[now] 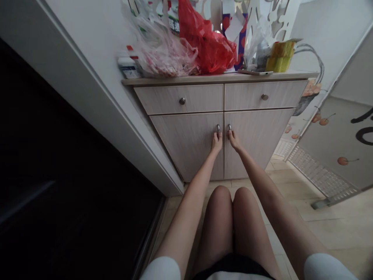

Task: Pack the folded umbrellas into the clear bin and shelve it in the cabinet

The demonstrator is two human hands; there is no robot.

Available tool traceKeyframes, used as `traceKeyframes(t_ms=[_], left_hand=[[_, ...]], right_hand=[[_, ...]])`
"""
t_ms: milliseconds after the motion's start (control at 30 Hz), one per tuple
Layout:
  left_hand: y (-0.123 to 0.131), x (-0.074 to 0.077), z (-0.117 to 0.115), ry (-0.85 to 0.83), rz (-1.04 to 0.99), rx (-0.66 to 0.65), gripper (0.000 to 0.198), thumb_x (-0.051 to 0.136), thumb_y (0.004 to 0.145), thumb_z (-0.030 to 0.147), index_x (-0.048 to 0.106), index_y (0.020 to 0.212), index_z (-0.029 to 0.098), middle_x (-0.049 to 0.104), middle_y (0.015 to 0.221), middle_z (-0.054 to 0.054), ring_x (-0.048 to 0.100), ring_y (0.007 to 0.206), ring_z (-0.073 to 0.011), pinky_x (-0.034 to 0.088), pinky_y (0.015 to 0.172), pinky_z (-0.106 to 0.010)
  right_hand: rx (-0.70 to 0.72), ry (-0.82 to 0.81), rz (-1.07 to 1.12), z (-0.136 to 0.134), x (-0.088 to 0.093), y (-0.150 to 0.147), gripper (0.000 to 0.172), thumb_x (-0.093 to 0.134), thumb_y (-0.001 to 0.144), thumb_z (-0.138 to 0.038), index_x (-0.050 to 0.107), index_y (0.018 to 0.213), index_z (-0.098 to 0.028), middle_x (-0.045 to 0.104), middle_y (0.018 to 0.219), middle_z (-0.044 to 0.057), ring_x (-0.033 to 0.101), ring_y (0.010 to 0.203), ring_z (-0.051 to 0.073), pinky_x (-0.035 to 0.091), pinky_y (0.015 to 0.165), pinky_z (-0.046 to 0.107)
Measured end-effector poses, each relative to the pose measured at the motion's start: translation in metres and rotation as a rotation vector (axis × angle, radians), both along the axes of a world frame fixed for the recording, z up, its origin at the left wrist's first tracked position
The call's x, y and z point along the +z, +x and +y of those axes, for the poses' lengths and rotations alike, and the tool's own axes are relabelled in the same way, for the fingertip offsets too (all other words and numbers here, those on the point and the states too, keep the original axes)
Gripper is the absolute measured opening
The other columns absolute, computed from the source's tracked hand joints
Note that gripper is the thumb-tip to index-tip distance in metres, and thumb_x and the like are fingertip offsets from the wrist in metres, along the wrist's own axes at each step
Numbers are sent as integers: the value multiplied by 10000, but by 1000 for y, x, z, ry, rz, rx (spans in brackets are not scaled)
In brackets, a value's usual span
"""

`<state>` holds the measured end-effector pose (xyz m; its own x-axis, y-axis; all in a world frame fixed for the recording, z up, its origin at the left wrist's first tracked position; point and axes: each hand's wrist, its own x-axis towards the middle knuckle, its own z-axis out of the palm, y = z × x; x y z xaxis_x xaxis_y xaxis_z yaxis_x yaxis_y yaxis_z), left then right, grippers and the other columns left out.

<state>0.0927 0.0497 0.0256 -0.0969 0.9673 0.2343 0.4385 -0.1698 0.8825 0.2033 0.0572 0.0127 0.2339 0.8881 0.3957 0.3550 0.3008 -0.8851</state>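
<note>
Although near each other, left hand [216,142] and right hand [234,140] are apart, clamped respectively on left handle [218,128] and right handle [229,127] of laminate cabinet [259,136].

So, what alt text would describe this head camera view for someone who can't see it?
A person's left hand and right hand reach the two metal door handles of a closed pale wooden cabinet. Plastic bags, one red, sit piled on top.

Two drawers [179,99] sit above two doors [186,147] in the cabinet [256,140], with plastic bags [208,42] piled on its top. An opening [67,155], maybe a doorway, lies left of the cabinet, and a panel [329,136] to its right
</note>
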Motion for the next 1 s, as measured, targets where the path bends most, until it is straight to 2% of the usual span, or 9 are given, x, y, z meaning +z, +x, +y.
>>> traceKeyframes(t_ms=[100, 233, 400, 567, 733, 867, 933, 1000], left_hand=[[-12, -12, -20, 30, -3, -12, 305, 405, 1023, 381, 623, 1039, 169, 710, 1046, -123, 677, 992, -195, 473, 898, -296], [-36, -30, -64, 134, -43, 21, 360, 369, 1020, 420, 612, 884, 192, 715, 915, -83, 676, 900, -173, 482, 870, -275], [-75, -44, -127, 272, -211, 190, 521, 299, 972, 578, 569, 705, 222, 681, 726, -62, 656, 735, -179, 508, 769, -288], [-116, -43, -170, 324, -370, 387, 632, 314, 859, 756, 561, 616, 227, 581, 538, -34, 582, 560, -185, 489, 600, -304], [-164, -45, -192, 324, -382, 633, 670, 329, 766, 846, 453, 525, 233, 497, 489, -15, 482, 492, -165, 423, 508, -308], [-212, -46, -207, 313, -368, 814, 642, 367, 714, 869, 393, 572, 243, 415, 515, 15, 427, 530, -159, 381, 485, -306], [-234, -42, -214, 293, -410, 846, 633, 374, 706, 867, 407, 613, 242, 424, 564, 13, 451, 583, -170, 406, 508, -311], [-252, -36, -218, 274, -446, 844, 630, 387, 696, 862, 439, 657, 236, 447, 615, 10, 472, 634, -177, 440, 546, -321]], right_hand=[[6, 62, 18, -30, -5, 4, 597, 248, 932, -714, 552, 824, -212, 612, 797, 58, 591, 792, 184, 505, 790, 342], [-7, 91, 6, -87, -11, 22, 668, 196, 915, -767, 543, 752, -220, 628, 772, 74, 596, 789, 208, 499, 782, 353], [-202, 20, 57, -159, -14, 52, 765, 125, 876, -819, 555, 678, -217, 644, 712, 73, 625, 736, 215, 481, 740, 333], [-359, -16, 151, -214, -16, 84, 800, 83, 865, -827, 555, 643, -221, 599, 600, 60, 605, 604, 207, 470, 660, 335], [-568, -72, 154, -245, -26, 121, 801, 88, 836, -860, 539, 594, -245, 569, 545, 81, 567, 525, 223, 478, 657, 405], [-809, -108, 211, -259, -38, 155, 729, 134, 816, -881, 434, 536, -279, 540, 523, 113, 532, 515, 237, 455, 600, 442], [-944, -83, 253, -263, -41, 175, 695, 188, 805, -878, 448, 565, -280, 586, 601, 141, 549, 579, 244, 451, 587, 436], [-1022, -31, 358, -266, -42, 197, 656, 275, 781, -863, 522, 658, -268, 653, 781, 160, 595, 720, 253, 473, 605, 412]])
